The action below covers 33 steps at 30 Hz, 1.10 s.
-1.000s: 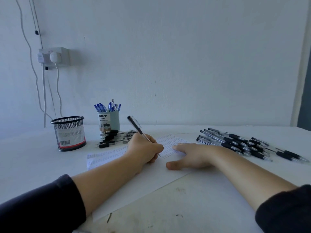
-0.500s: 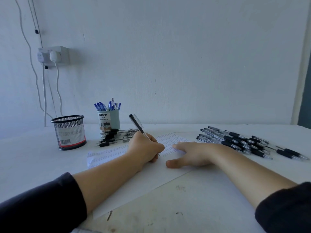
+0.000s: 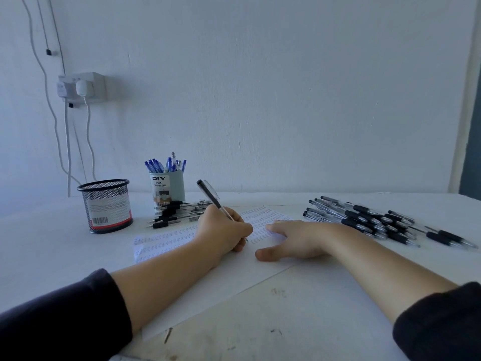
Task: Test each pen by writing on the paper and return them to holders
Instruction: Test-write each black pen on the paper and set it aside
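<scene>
Gripping a black-capped pen (image 3: 211, 198), the left hand (image 3: 223, 231) is setting its tip to the paper (image 3: 229, 280) while the right hand (image 3: 299, 238) is lying flat on the sheet with fingers straight.

The pen is leaning up and away toward the wall, its point touching the paper just beside the rows of small blue marks that are filling the sheet's far part. A black mesh holder (image 3: 106, 205) is standing at the left on the white table (image 3: 299, 321), and a pale green holder (image 3: 173, 187) crowded with blue pens (image 3: 166, 165) is standing just beside it. Black pens (image 3: 179, 213) are lying in a heap in front of the green holder, and a larger pile of black pens (image 3: 374, 221) is lying spread to the right, near the right forearm.
</scene>
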Available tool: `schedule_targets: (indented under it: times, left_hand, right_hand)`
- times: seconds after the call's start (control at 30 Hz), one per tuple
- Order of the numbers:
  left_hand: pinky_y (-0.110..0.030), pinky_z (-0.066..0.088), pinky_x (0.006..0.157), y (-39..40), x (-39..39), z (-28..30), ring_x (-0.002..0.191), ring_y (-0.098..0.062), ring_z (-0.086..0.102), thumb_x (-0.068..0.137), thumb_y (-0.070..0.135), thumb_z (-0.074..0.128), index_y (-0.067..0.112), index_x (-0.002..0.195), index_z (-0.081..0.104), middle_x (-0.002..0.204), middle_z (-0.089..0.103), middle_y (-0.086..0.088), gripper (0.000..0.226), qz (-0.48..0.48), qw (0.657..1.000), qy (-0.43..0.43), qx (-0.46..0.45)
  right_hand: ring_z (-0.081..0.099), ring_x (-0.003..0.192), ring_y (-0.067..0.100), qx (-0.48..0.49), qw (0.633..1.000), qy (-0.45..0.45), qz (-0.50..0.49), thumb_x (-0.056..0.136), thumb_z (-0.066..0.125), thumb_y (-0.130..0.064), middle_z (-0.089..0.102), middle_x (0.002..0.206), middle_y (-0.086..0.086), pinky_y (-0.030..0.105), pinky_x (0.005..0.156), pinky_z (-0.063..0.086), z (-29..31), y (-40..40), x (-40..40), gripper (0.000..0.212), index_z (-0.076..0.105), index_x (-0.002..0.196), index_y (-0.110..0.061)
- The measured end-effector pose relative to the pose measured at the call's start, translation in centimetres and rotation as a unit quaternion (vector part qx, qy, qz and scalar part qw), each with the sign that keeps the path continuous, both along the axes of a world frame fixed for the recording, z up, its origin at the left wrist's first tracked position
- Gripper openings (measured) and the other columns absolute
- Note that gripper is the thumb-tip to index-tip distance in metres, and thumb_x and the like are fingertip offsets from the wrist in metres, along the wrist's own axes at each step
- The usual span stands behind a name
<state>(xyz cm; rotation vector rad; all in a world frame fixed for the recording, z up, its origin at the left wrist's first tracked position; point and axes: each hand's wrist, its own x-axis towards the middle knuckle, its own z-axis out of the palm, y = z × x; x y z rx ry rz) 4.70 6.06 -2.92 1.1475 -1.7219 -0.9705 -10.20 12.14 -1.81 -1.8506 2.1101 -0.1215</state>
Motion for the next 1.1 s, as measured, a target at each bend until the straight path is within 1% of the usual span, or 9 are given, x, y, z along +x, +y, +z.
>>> schedule_targets:
  times: [0.17, 0.43, 0.63, 0.9, 1.1]
  left_hand:
    - [-0.021, 0.047, 0.046, 0.08, -0.06, 0.03, 0.037, -0.016, 0.051, 0.069, -0.003, 0.062, 0.002, 0.070, 0.060, 0.048, 0.057, -0.009, 0.005, -0.003, 1.000, -0.013, 0.001]
    - [-0.021, 0.045, 0.045, 0.14, -0.12, 0.08, 0.035, -0.016, 0.049, 0.069, -0.003, 0.061, 0.003, 0.069, 0.059, 0.047, 0.055, -0.009, 0.006, 0.003, 1.000, -0.016, 0.004]
    - [-0.020, 0.047, 0.044, 0.34, -0.12, 0.14, 0.035, -0.014, 0.050, 0.069, -0.004, 0.061, 0.001, 0.069, 0.060, 0.046, 0.056, -0.009, 0.005, -0.012, 1.000, -0.016, 0.002]
    - [-0.023, 0.047, 0.046, 0.20, -0.12, 0.08, 0.037, -0.017, 0.050, 0.069, -0.003, 0.061, 0.002, 0.068, 0.059, 0.043, 0.054, -0.007, 0.006, -0.005, 1.000, -0.017, -0.002]
    - [-0.022, 0.048, 0.046, 0.34, -0.08, 0.09, 0.038, -0.015, 0.053, 0.069, -0.003, 0.063, 0.001, 0.069, 0.062, 0.045, 0.057, -0.007, 0.003, -0.023, 0.999, -0.024, -0.004]
  right_hand:
    - [0.006, 0.147, 0.010, 0.000, 1.000, -0.001, -0.001, 0.075, 0.050, -0.076, 0.004, 0.159, -0.015, 0.035, 0.117, 0.009, 0.03, 0.07, -0.03, 0.098, 0.010, 0.152, -0.032]
    - [0.005, 0.147, 0.010, 0.004, 1.000, 0.002, -0.001, 0.077, 0.049, -0.075, 0.003, 0.159, -0.015, 0.035, 0.116, 0.009, 0.13, 0.22, 0.03, 0.095, 0.009, 0.152, -0.032]
    - [0.005, 0.147, 0.010, 0.003, 1.000, 0.002, -0.001, 0.076, 0.049, -0.076, 0.003, 0.159, -0.015, 0.035, 0.117, 0.009, 0.10, 0.08, 0.00, 0.096, 0.009, 0.152, -0.033]
    - [0.006, 0.147, 0.011, 0.002, 1.000, 0.001, 0.000, 0.075, 0.050, -0.076, 0.004, 0.159, -0.014, 0.036, 0.118, 0.009, -0.03, 0.06, -0.08, 0.097, 0.009, 0.152, -0.032]
    - [0.007, 0.146, 0.010, -0.001, 1.000, -0.002, 0.000, 0.075, 0.050, -0.076, 0.004, 0.159, -0.014, 0.035, 0.118, 0.009, -0.02, 0.00, -0.05, 0.098, 0.009, 0.152, -0.032]
